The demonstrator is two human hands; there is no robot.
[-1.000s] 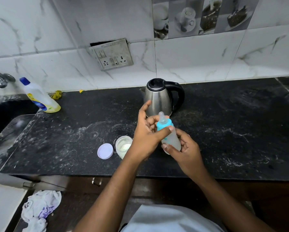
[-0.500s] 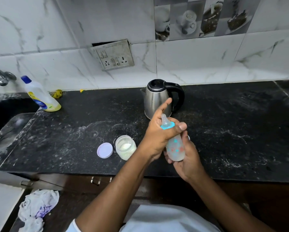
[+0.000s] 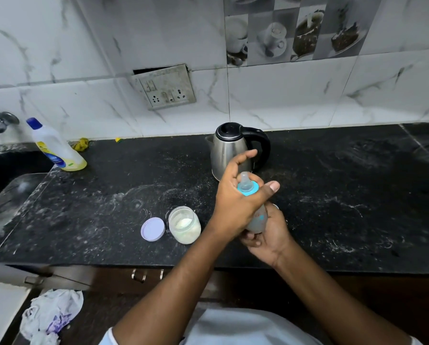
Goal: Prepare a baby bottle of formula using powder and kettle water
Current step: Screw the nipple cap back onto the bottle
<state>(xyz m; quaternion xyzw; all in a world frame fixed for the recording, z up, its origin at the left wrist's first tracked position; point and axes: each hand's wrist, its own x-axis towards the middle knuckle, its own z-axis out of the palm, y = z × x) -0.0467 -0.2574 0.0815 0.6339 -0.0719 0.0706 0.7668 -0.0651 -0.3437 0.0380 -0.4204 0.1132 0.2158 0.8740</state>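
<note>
A: Bottle (image 3: 257,220), where?
B: Above the counter's (image 3: 332,220) front edge, tilted, cloudy body, blue collar, clear teat.
A: Grips?
B: Right hand (image 3: 268,235) wraps its base; left hand (image 3: 235,202) curls round the collar. Open powder jar (image 3: 184,225) just left.

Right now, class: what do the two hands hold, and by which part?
Both hold the baby bottle. The right hand cups its lower body from below; the left hand wraps the blue collar under the teat.
</note>
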